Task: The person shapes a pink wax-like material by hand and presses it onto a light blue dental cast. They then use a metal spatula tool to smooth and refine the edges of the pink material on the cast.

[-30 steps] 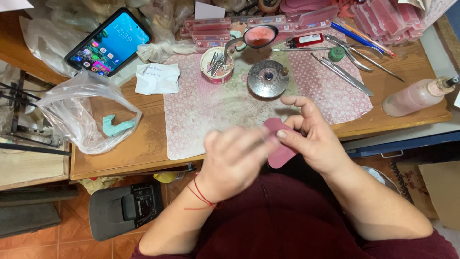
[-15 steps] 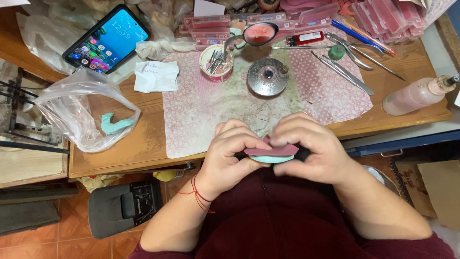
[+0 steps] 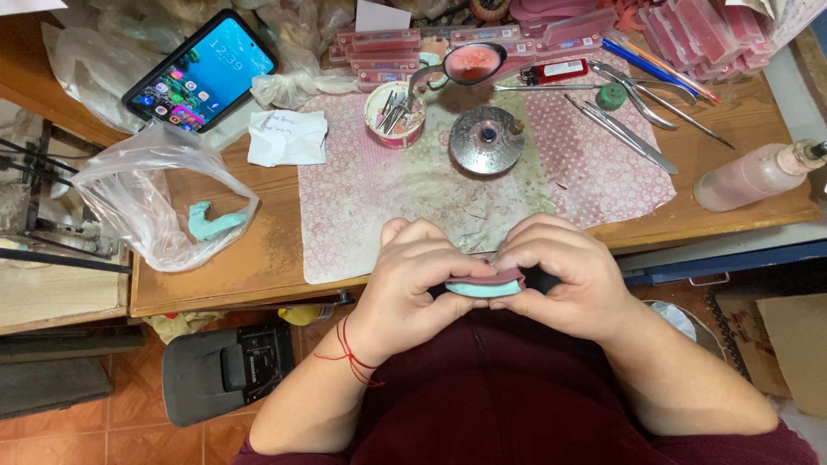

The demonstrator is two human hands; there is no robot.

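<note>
Fingers (image 3: 448,263) of both hands clamp a flat pink-and-teal piece (image 3: 485,284) btwn them, just off the table (image 3: 258,258) edge, over the lap. Long axis runs left-right; left hand (image 3: 422,284) grips one end, right hand (image 3: 564,280) the other, equally near.

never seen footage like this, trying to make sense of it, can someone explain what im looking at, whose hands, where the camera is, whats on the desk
There is no machine here. A person wears a camera on the head, looking down at their own hands over a wooden desk. The left hand and right hand together press a flat pink and teal piece between the fingers. On the patterned mat stand a round metal lid and a small cup of tools. Further off lie a phone, a clear plastic bag, metal tweezers and a squeeze bottle.
</note>
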